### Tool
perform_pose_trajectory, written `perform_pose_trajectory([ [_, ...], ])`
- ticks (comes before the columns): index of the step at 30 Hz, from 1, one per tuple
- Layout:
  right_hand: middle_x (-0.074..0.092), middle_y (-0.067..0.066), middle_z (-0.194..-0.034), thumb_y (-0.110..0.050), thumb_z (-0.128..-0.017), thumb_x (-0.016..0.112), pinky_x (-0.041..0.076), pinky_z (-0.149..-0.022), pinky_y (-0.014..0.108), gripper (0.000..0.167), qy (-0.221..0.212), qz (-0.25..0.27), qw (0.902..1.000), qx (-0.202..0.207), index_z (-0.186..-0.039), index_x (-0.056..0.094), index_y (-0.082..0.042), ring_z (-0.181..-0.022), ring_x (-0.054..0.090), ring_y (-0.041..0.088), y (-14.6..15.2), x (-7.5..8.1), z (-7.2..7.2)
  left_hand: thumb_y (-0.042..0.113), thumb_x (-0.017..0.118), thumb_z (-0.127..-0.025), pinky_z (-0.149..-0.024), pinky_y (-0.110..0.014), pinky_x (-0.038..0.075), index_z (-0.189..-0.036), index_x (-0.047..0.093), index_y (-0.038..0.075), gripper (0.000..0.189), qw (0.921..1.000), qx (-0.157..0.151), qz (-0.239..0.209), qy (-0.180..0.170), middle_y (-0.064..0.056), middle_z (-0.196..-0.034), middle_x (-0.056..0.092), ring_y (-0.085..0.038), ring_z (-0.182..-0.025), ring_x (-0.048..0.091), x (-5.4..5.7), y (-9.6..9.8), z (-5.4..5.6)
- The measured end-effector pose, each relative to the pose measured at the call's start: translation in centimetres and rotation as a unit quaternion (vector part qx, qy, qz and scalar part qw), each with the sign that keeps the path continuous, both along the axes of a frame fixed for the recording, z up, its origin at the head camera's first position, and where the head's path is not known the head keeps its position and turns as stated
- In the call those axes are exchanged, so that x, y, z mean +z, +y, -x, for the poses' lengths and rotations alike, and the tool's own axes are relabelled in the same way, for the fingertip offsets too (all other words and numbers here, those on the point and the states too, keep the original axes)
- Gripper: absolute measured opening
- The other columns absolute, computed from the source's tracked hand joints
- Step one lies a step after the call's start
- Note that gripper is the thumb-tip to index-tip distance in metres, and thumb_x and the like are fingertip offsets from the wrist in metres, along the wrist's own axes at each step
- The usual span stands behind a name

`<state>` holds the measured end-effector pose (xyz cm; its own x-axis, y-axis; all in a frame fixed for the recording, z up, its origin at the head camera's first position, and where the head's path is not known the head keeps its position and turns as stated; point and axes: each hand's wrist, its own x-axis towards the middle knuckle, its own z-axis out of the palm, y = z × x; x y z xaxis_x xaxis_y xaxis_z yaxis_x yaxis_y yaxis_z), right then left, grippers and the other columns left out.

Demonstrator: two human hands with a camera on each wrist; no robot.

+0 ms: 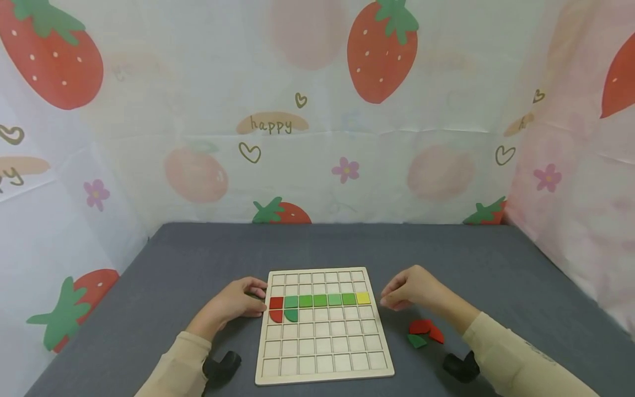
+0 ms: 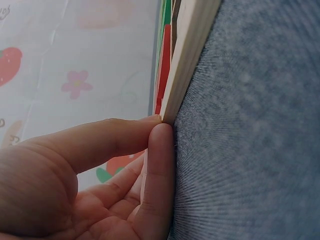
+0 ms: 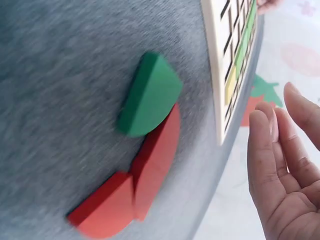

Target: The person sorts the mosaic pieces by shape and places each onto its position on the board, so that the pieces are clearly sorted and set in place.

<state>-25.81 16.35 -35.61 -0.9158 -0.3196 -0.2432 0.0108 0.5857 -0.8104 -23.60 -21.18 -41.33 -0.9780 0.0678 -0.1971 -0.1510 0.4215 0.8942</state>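
Note:
A pale wooden grid board (image 1: 324,380) lies on the table between both hands. Across one row run a red square (image 1: 276,302), several green squares (image 1: 320,300) and a yellow square (image 1: 363,298). Below the red and the first green square sit a red rounded piece (image 1: 276,316) and a green rounded piece (image 1: 291,315). My left hand (image 1: 239,299) touches the board's left edge with thumb and fingertips, the fingers fairly straight. Beyond the right edge, my right hand (image 1: 408,287) hovers with loosely bent fingers, thumb apart from them and nothing between.
Near the right forearm lie loose pieces: a green rounded one (image 3: 152,95) and two red ones (image 3: 157,162), close together. Black curved objects rest by the left sleeve (image 1: 223,368) and right sleeve (image 1: 461,368). A strawberry-print curtain (image 1: 317,182) encloses the grey table (image 1: 198,248).

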Motion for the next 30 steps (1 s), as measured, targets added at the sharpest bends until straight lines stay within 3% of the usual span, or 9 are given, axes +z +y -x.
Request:
perform_pose_trajectory([
  [9,0.075,0.005,-0.089,-0.013,-0.079,0.083,0.061,-0.076,0.036,0.024,-0.003,-0.011,0.9997,-0.021,-0.097,0.076,0.002,-0.078,0.07,0.015,2.0,-0.7,0.1,-0.005,0.072,-0.082,-0.075,-0.033,0.061,-0.129,0.054,-0.006,0.05,0.9999,0.011,-0.005,-0.004,-0.015,-0.106,0.057,-0.016,-0.083,0.065,0.0,0.0,0.0],
  [23,0.074,0.005,-0.09,-0.008,-0.08,0.081,0.061,-0.075,0.034,0.023,0.002,-0.022,0.9996,-0.02,-0.097,0.075,0.004,-0.079,0.071,0.016,4.4,-1.3,0.0,-0.004,0.072,-0.083,-0.076,-0.034,0.061,-0.13,0.052,-0.007,0.051,1.0,0.007,0.005,-0.001,-0.016,-0.107,0.057,-0.014,-0.082,0.064,0.0,0.1,0.1],
  [30,0.075,0.003,-0.09,-0.008,-0.079,0.082,0.061,-0.077,0.034,0.022,-0.016,-0.034,0.9991,-0.02,-0.096,0.075,0.003,-0.079,0.07,0.014,5.4,-1.8,0.2,-0.005,0.072,-0.082,-0.075,-0.033,0.061,-0.13,0.052,-0.008,0.051,1.0,0.01,0.001,0.0,-0.015,-0.106,0.058,-0.014,-0.082,0.064,0.0,0.2,0.0],
])
